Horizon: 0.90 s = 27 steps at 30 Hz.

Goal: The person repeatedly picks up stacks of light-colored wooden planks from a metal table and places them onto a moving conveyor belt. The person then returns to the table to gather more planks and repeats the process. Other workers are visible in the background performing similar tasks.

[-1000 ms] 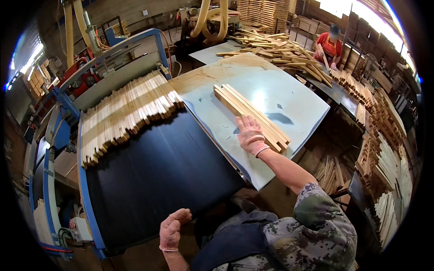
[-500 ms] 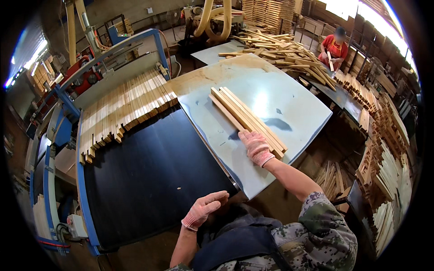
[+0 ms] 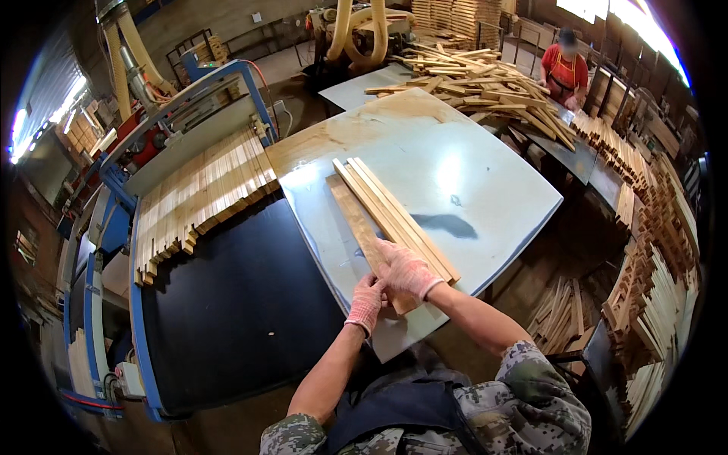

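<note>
A wooden slat (image 3: 351, 214) lies with its broad face up on the pale metal-topped table (image 3: 500, 182), turned slightly apart from a few narrower slats (image 3: 400, 218) at its right. My right hand (image 3: 407, 270), in a pinkish knit glove, grips this slat near its near end, its fingers curled over the wood. Right beside it, my left hand (image 3: 366, 305), gloved alike, closes on the slat's left edge. The fingertips of both hands are partly hidden where they meet.
To the left, a row of slats (image 3: 205, 193) lies on a black belt (image 3: 235, 318) inside a blue-framed machine (image 3: 140, 341). A heap of loose slats (image 3: 485, 87) sits beyond the table. At the far right stands a person in red (image 3: 565, 68), near stacked wood (image 3: 644, 280).
My left hand has come over from the belt's near edge to the slat. The leftmost slat has turned broad side up and parted from the others, and my right hand has shifted left.
</note>
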Tool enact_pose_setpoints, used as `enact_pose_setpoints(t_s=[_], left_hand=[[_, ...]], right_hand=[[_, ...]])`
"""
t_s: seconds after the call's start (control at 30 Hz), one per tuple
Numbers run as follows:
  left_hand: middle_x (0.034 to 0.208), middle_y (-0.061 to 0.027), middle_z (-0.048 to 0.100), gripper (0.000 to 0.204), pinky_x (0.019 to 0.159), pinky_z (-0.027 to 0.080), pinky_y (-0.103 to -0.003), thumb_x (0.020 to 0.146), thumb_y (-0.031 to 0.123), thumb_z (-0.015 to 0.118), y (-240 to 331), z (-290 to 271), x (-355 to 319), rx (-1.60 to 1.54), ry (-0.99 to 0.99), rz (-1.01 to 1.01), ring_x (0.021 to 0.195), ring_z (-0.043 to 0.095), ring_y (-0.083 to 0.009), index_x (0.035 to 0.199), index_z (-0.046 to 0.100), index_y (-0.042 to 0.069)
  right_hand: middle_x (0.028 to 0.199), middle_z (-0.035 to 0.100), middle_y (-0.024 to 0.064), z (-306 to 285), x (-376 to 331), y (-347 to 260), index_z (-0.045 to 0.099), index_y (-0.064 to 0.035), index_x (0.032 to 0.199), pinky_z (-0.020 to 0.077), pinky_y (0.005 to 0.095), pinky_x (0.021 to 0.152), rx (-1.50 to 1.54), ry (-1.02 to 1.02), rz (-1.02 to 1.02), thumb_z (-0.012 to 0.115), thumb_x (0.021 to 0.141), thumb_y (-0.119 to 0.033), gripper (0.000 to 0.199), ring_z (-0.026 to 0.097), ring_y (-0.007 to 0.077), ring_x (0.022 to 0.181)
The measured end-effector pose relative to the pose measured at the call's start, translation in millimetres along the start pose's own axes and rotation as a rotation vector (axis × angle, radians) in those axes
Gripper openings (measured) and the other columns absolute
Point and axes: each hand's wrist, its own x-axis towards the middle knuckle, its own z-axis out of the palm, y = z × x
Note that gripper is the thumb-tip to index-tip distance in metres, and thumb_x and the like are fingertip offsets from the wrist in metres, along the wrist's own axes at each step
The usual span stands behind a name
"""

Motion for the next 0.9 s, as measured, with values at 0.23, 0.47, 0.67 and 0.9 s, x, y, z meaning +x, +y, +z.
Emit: enact_pose_setpoints(t_s=[0.23,0.47,0.67,0.9], left_hand=[[0.121,-0.0215,0.078,0.071,0.088,0.061,-0.039,0.097,0.042,0.078,30.6,50.8,-13.3,0.625,0.141,0.137,0.099,0.077,-0.0277,0.15,0.06,-0.003],[0.137,-0.0265,0.072,0.089,0.11,0.052,-0.049,0.1,0.058,0.067,29.0,50.5,-19.6,0.866,0.221,0.279,0.13,0.067,-0.0442,0.169,0.038,0.009],[0.134,-0.0257,0.073,0.086,0.107,0.052,-0.05,0.1,0.047,0.071,40.4,23.6,-47.7,0.852,0.23,0.238,0.125,0.068,-0.0446,0.172,0.033,0.016],[0.131,-0.0276,0.071,0.067,0.108,0.052,-0.05,0.101,0.044,0.068,34.0,-15.3,-50.2,0.838,0.232,0.321,0.128,0.065,-0.0448,0.155,0.052,0.007]], right_hand=[[0.144,0.065,0.0268,-52.5,20.0,101.6,0.054,-0.0037,0.157,0.0506,0.0512,0.112,-0.111,0.27,0.101,0.065,0.098,-0.042,0.071,0.062,0.0422,0.134],[0.139,0.066,0.0266,-45.6,42.4,76.7,0.064,-0.0061,0.139,0.0488,0.0523,0.114,0.13,-0.152,0.138,0.064,0.097,-0.046,0.058,0.063,0.0455,0.13],[0.147,0.061,0.0279,13.7,49.2,83.3,0.058,-0.0083,0.152,0.0484,0.0508,0.116,0.062,-0.083,0.089,0.066,0.096,-0.047,0.069,0.06,0.0442,0.136],[0.13,0.076,0.0223,8.2,44.6,31.3,0.069,-0.007,0.142,0.0559,0.049,0.103,0.267,-0.102,-0.027,0.066,0.097,-0.036,0.054,0.072,0.042,0.12]])
